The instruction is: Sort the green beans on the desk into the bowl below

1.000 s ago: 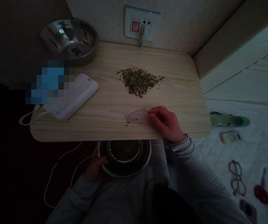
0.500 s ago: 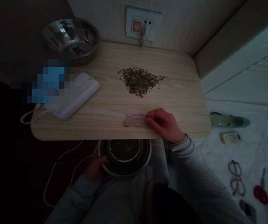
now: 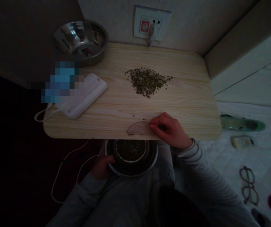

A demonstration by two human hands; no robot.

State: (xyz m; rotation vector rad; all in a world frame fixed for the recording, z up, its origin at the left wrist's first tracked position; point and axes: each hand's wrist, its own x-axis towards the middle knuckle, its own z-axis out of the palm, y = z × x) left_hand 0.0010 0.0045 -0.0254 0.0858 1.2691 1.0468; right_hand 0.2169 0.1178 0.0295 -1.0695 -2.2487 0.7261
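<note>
Left grip [image 3: 103,165] clasps bowl [image 3: 129,167] at left; dark contents [image 3: 131,149] inside.

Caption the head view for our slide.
Right hand holds a clear protractor near the table edge; left hand grips a bowl below; seeds lie heaped beyond.

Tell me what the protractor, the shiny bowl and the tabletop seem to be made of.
Protractor: probably clear plastic, as it looks see-through.
Shiny bowl: polished metal, likely stainless steel, given its mirror-like highlights.
Tabletop: pale wood or wood-look laminate, matte-looking; grain lines show, but I can't tell which.
</note>
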